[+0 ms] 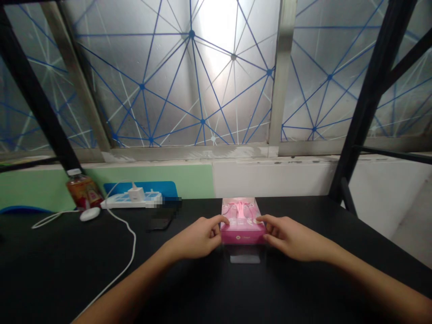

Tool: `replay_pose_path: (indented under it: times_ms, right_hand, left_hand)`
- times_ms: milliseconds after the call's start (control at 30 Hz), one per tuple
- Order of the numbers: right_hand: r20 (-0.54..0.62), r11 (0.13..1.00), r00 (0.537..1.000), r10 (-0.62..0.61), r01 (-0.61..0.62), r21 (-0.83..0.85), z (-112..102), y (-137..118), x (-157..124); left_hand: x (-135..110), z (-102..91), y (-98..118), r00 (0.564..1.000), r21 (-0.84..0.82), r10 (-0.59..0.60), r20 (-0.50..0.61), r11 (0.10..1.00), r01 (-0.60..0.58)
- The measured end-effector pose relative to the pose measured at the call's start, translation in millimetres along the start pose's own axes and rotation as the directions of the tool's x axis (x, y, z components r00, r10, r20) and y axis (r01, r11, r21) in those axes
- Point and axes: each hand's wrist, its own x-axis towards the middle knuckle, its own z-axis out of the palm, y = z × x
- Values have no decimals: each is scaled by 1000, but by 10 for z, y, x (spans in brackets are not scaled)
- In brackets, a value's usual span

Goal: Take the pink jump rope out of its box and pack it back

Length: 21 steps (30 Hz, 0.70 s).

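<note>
A pink box (243, 222) with a clear-looking, pale printed top lies flat on the black table. My left hand (204, 236) grips its left side, the index finger on the top edge and the thumb low against the side. From the right, my right hand (286, 236) holds it likewise, with a finger on the top and the thumb near the front corner. Just in front of the box shows a pale grey strip (245, 259); whether it is an object or a reflection I cannot tell.
On the left of the black table (189, 292) lie a dark phone (160, 220), a white power strip (116, 200) with a charger (136, 194), a white cable (132, 252), a small white case (90, 214) and a bottle (83, 189). Black frame posts (362, 103) flank the patterned window.
</note>
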Motion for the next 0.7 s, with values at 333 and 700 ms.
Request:
replay_pose_path:
  times_ms: [333, 700]
  right_hand:
    - [-199, 822, 960, -198, 52, -568, 153, -36, 57]
    - [-12, 748, 925, -381, 300, -592, 205, -36, 59]
  left_hand:
    - [31, 83, -15, 996, 141, 20, -86, 990, -8]
    - [59, 92, -15, 996, 142, 16, -83, 990, -4]
